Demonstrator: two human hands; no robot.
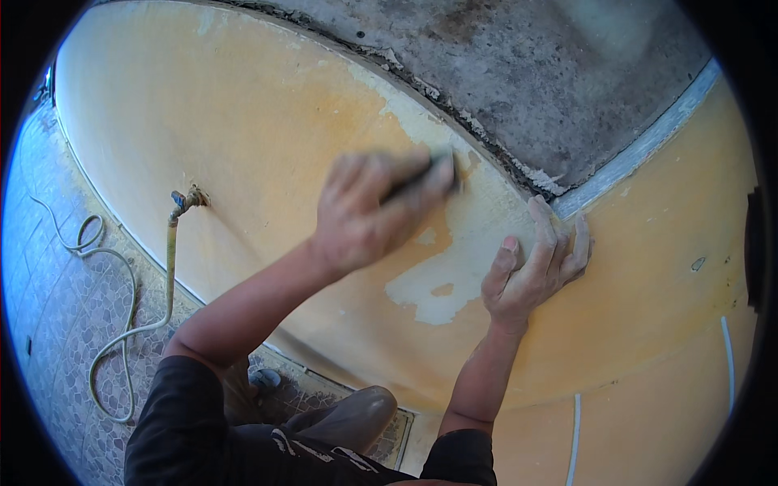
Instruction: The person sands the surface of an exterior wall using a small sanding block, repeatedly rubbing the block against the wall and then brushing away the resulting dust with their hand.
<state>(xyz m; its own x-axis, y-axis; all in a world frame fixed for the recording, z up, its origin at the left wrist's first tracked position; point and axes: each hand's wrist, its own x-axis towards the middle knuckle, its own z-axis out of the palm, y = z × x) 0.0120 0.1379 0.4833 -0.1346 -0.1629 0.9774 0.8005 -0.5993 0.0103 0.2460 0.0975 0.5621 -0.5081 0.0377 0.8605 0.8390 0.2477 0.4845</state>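
My left hand (371, 212) grips a dark hand tool (425, 173), blurred, perhaps a scraper or sanding block. The tool is at the yellow painted wall (255, 121), by a pale patch (468, 225) where paint is gone. My right hand (535, 267) holds nothing. Its fingers are spread and rest against the wall near the corner of the ledge, to the right of the pale patch. Whitish dust covers its fingers.
A tap (191, 199) juts from the wall at left, with a hose (127, 334) looping down onto the tiled floor (73, 364). Above the wall lies a rough grey concrete surface (516, 79) with a crumbling edge. A bluish-grey strip (650, 140) borders it on the right.
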